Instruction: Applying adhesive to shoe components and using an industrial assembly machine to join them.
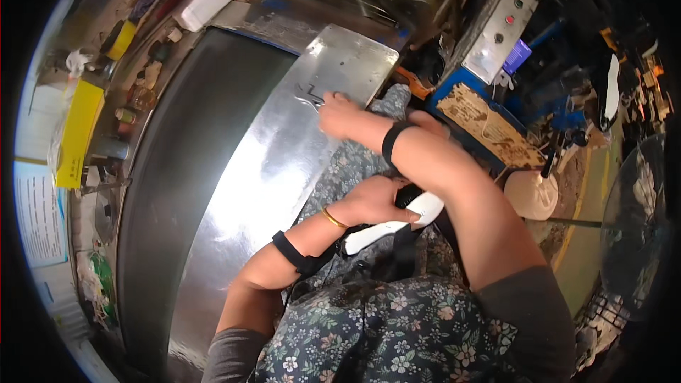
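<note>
My right arm reaches across to the metal sheet, and my right hand (338, 115) is closed on a small silver tool with a forked end (309, 98), which looks like a spanner. The tool sits over the shiny metal tabletop (248, 156). My left hand (376, 201), below the right forearm, has its fingers closed round a curved white-and-black piece (376, 236) above my lap. Its thumb presses on the white part; the kind of thing is not clear. A dark ridged part shows beside the fingers. My right forearm hides some of it.
A dark conveyor belt (191, 135) runs left of the metal top. A control panel with buttons (500, 39) stands at the upper right. A whitish plastic jug (530, 195) is to my right. On the left shelf are a white bottle (209, 3) and a yellow box (79, 135).
</note>
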`<action>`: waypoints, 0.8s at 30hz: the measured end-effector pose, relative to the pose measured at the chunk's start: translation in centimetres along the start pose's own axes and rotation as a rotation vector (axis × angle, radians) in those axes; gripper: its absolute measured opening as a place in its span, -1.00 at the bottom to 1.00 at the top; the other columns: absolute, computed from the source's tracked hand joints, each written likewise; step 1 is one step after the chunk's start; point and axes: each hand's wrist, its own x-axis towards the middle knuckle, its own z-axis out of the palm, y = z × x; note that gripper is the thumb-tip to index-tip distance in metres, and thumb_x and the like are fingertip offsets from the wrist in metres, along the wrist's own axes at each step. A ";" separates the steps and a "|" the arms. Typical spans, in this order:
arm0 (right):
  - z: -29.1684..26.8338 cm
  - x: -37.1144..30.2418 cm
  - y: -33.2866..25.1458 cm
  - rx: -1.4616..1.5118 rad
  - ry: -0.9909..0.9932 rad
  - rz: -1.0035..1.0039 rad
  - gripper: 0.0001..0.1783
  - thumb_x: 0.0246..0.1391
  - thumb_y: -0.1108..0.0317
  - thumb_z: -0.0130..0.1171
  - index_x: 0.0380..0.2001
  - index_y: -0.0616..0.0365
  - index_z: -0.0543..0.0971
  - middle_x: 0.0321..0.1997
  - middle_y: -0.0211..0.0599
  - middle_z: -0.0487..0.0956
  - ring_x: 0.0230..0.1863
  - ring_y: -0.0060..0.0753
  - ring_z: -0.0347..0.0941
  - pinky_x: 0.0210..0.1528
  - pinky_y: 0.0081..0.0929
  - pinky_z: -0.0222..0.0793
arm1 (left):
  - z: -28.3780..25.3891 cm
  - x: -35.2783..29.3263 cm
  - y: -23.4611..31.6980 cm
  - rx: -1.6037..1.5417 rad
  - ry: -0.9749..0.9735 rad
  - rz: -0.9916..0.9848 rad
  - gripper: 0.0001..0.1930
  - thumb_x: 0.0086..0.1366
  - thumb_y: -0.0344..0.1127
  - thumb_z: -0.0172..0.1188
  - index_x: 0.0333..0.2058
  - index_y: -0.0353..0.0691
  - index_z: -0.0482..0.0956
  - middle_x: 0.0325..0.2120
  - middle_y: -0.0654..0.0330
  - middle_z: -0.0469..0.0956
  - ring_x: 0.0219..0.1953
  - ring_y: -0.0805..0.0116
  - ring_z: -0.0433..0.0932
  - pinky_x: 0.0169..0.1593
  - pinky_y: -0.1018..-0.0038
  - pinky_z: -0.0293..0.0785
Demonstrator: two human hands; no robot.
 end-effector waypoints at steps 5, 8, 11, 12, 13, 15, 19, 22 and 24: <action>-5.2 -8.3 6.3 0.916 0.002 0.083 -0.73 0.13 0.18 0.19 -0.37 0.21 0.60 -0.42 -0.11 0.58 -0.34 -0.27 0.59 -0.28 -0.22 0.48 | 0.1 0.3 -1.2 -0.015 0.070 0.085 -0.15 0.06 0.14 0.47 0.15 -0.42 0.48 -0.08 -0.15 0.64 -0.02 0.02 0.63 0.09 0.31 0.48; -10.6 -21.4 7.6 1.425 -0.068 0.325 -0.71 0.26 0.13 0.11 -0.34 0.17 0.50 -0.57 -0.40 0.50 -0.62 -0.55 0.43 -0.54 -0.55 0.33 | 0.0 0.8 -1.8 -0.106 0.028 0.107 -0.19 0.06 0.14 0.46 0.12 -0.39 0.52 -0.11 -0.10 0.65 -0.05 0.05 0.64 0.06 0.33 0.48; -13.4 -31.6 5.4 1.306 -0.243 0.605 -0.66 0.35 0.08 0.03 -0.23 0.18 0.51 -0.50 -0.37 0.52 -0.54 -0.55 0.44 -0.45 -0.51 0.39 | 0.2 1.8 -1.9 -0.278 -0.091 0.061 -0.23 0.06 0.12 0.48 0.10 -0.35 0.55 -0.13 -0.04 0.67 -0.08 0.12 0.65 0.04 0.35 0.48; -13.6 -34.0 4.3 1.270 -0.224 0.641 -0.63 0.37 0.06 0.01 -0.22 0.19 0.51 -0.47 -0.35 0.53 -0.49 -0.51 0.46 -0.40 -0.46 0.41 | 0.1 2.1 -1.8 -0.328 -0.127 0.024 -0.25 0.06 0.11 0.48 0.09 -0.33 0.55 -0.13 -0.01 0.67 -0.09 0.16 0.65 0.04 0.36 0.48; -13.5 -35.8 3.5 1.173 -0.239 0.602 -0.62 0.38 0.06 0.01 -0.21 0.21 0.51 -0.46 -0.29 0.54 -0.45 -0.43 0.47 -0.35 -0.40 0.40 | 0.0 2.2 -1.7 -0.291 -0.131 0.020 -0.27 0.07 0.08 0.49 0.09 -0.31 0.56 -0.10 0.01 0.67 -0.08 0.21 0.64 0.06 0.39 0.47; -12.6 -38.3 2.9 1.105 -0.249 0.492 -0.59 0.38 0.05 0.01 -0.21 0.24 0.51 -0.44 -0.21 0.53 -0.41 -0.31 0.49 -0.28 -0.32 0.39 | 0.0 2.5 -1.4 -0.300 -0.148 0.010 -0.25 0.09 0.02 0.51 0.14 -0.34 0.51 -0.04 0.07 0.63 -0.02 0.33 0.58 0.10 0.44 0.45; -11.1 -40.2 3.3 1.112 -0.284 0.435 -0.57 0.37 0.05 0.02 -0.25 0.30 0.49 -0.46 -0.11 0.49 -0.42 -0.19 0.47 -0.27 -0.25 0.36 | 0.8 2.4 -0.7 -0.152 -0.091 0.037 -0.23 0.09 -0.02 0.52 0.18 -0.36 0.47 0.04 0.07 0.58 0.05 0.36 0.54 0.15 0.45 0.42; -10.2 -39.4 4.1 0.943 -0.251 0.317 -0.56 0.40 0.06 0.00 -0.33 0.29 0.45 -0.51 -0.17 0.46 -0.44 -0.26 0.47 -0.29 -0.30 0.38 | 1.7 2.0 -0.4 0.012 0.012 0.010 -0.24 0.09 -0.03 0.52 0.16 -0.39 0.48 0.07 0.03 0.56 0.07 0.33 0.54 0.16 0.43 0.42; -9.7 -38.1 3.9 1.100 -0.294 0.375 -0.57 0.42 0.07 -0.04 -0.38 0.24 0.43 -0.53 -0.27 0.45 -0.47 -0.37 0.45 -0.33 -0.37 0.39 | 2.0 1.9 -0.4 -0.253 0.023 -0.037 -0.21 0.06 0.05 0.52 0.11 -0.45 0.51 0.00 -0.02 0.60 0.05 0.27 0.57 0.15 0.41 0.43</action>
